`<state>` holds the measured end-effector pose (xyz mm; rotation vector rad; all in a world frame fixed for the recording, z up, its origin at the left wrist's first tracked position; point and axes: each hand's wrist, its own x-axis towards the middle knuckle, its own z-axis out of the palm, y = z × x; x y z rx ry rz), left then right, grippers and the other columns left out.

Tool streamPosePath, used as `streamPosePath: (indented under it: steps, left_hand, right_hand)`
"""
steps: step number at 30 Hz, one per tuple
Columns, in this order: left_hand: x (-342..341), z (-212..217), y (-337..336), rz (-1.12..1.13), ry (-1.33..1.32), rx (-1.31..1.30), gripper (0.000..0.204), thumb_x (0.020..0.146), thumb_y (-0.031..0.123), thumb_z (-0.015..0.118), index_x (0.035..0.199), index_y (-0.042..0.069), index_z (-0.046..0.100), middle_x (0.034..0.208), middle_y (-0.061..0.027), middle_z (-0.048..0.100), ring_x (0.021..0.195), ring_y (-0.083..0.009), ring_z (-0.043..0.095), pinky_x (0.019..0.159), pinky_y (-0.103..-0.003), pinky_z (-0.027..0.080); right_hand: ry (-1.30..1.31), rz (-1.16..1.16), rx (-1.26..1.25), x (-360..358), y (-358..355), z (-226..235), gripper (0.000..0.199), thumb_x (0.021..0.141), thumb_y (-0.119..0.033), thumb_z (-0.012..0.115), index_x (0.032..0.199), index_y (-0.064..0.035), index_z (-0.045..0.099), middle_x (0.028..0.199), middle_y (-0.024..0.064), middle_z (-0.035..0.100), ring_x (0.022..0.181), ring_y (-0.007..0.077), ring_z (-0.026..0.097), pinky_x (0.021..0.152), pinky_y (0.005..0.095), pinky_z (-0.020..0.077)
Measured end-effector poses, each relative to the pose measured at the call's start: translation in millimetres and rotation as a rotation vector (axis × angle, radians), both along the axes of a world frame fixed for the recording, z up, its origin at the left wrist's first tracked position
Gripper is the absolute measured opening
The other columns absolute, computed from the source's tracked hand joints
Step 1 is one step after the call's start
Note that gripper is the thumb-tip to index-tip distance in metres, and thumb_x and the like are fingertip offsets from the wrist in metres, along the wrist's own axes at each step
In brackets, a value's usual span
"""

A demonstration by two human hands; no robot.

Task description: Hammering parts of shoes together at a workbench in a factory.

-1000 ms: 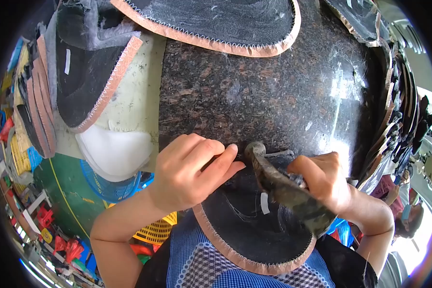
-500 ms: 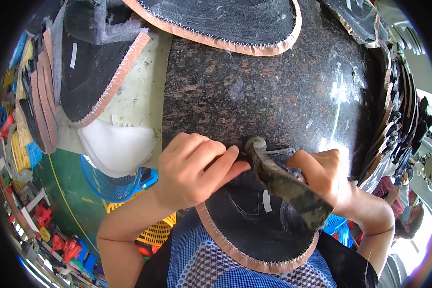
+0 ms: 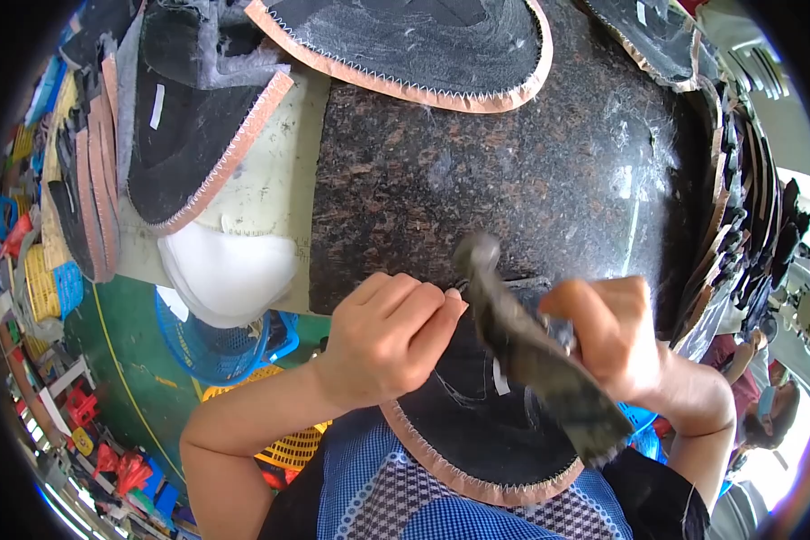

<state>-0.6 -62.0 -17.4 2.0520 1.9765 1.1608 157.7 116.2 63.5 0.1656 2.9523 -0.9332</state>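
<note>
A stone slab (image 3: 477,171) lies in front of the person. On its near edge lies a shoe upper piece (image 3: 477,423), hanging over toward the person. The left hand (image 3: 382,337) presses on the left part of this piece. The right hand (image 3: 616,337) is on the right part and holds a hammer (image 3: 531,346) between the two hands. Another shoe piece (image 3: 414,45) lies at the far edge of the slab. More pieces (image 3: 189,135) lie on the table (image 3: 265,193) left of the slab. A stack of pieces (image 3: 738,207) stands to the right.
</note>
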Motion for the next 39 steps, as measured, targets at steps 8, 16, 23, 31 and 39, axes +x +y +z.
streamPosePath:
  steps: [8, 16, 23, 31, 39]
  left_hand:
    - [-4.3, 23.3, 20.6, -0.004, -0.028, -0.221, 0.050, 0.068, 0.033, 0.089, 0.104, 0.004, 0.069, 0.109, -0.0064, 0.062, 0.107, -0.0313, 0.057, 0.095, -0.045, 0.040]
    - [-13.5, 76.8, 139.2, -0.247, -0.883, -0.262, 0.039, 0.096, 0.005, 0.066, 0.130, 0.002, 0.048, 0.130, -0.0095, 0.052, 0.104, -0.0092, 0.057, 0.084, -0.024, 0.052]
    - [-63.6, 87.5, 409.3, -0.246, -0.694, -0.074, 0.059, 0.096, 0.008, 0.062, 0.148, 0.012, 0.036, 0.132, -0.0118, 0.055, 0.116, -0.0199, 0.056, 0.099, -0.031, 0.046]
    - [-63.2, 16.5, 430.8, 0.142, 0.319, 0.033, 0.068, 0.092, 0.022, 0.070, 0.148, 0.007, 0.036, 0.130, -0.0196, 0.050, 0.123, -0.0351, 0.053, 0.103, -0.048, 0.045]
    - [-167.5, 65.0, 190.3, 0.576, 0.907, -0.097, 0.062, 0.080, 0.031, 0.080, 0.131, 0.005, 0.055, 0.144, -0.0171, 0.047, 0.136, -0.0351, 0.041, 0.113, -0.054, 0.029]
  right_hand:
    - [0.224, -0.913, -0.767, 64.1, 28.3, -35.9, 0.027, 0.106, -0.021, 0.055, 0.083, -0.0077, 0.048, 0.057, -0.0011, 0.049, 0.044, 0.0084, 0.045, 0.041, 0.0256, 0.0352]
    - [0.755, -1.342, -0.617, 124.5, 31.4, -96.5, 0.028, 0.108, -0.026, 0.049, 0.086, -0.0091, 0.048, 0.055, -0.0019, 0.046, 0.038, 0.0071, 0.039, 0.036, 0.0226, 0.0312]
    - [0.497, -1.107, -1.005, 136.7, 28.1, -59.6, 0.026, 0.106, -0.024, 0.055, 0.090, -0.0062, 0.046, 0.058, -0.0008, 0.044, 0.041, 0.0086, 0.041, 0.038, 0.0248, 0.0359]
    - [0.393, -1.136, -0.963, 130.9, 32.5, -51.8, 0.026, 0.105, -0.026, 0.057, 0.096, -0.0029, 0.049, 0.057, 0.0002, 0.048, 0.043, 0.0083, 0.046, 0.039, 0.0239, 0.0365]
    - [0.453, -1.126, -0.998, 135.2, 26.8, -52.5, 0.024, 0.101, -0.021, 0.065, 0.091, -0.0052, 0.049, 0.063, -0.0034, 0.047, 0.047, 0.0054, 0.046, 0.042, 0.0216, 0.0373]
